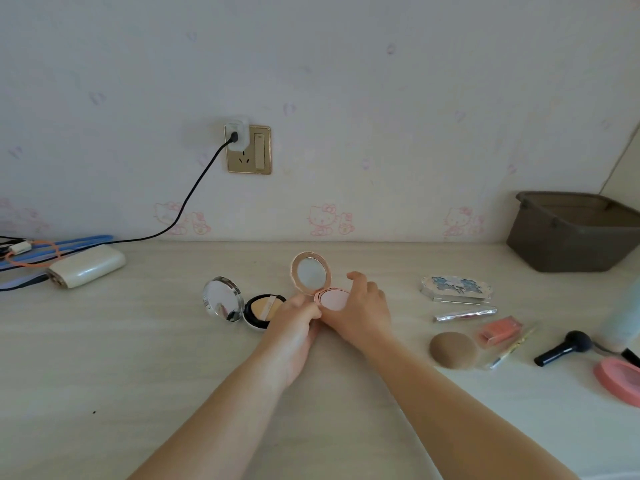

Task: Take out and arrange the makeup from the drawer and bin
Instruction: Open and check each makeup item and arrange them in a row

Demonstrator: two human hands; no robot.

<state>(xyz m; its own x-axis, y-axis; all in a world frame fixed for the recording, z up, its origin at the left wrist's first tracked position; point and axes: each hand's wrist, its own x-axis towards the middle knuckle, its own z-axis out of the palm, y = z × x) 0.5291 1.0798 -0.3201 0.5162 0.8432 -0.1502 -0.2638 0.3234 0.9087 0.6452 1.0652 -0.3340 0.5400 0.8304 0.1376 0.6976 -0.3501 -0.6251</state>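
A pink round compact (317,284) stands open at the middle of the desk, its mirror lid tilted up and back. My left hand (298,318) pinches its near left edge. My right hand (360,306) curls round its base from the right. Just left lies an open cushion compact (242,304) with a silver mirror lid and a beige puff. To the right lie a blue-patterned palette (456,289), a silver tube (465,314), a brown puff (453,349), a coral lip product (498,332), a thin pencil (512,348) and a black-handled brush (564,347).
A dark bin (540,247) stands against the wall at the back right. A pink round thing (620,381) sits at the right edge. A white power bank (86,266) with cables lies at the back left, and a black cable runs to the wall socket (248,149).
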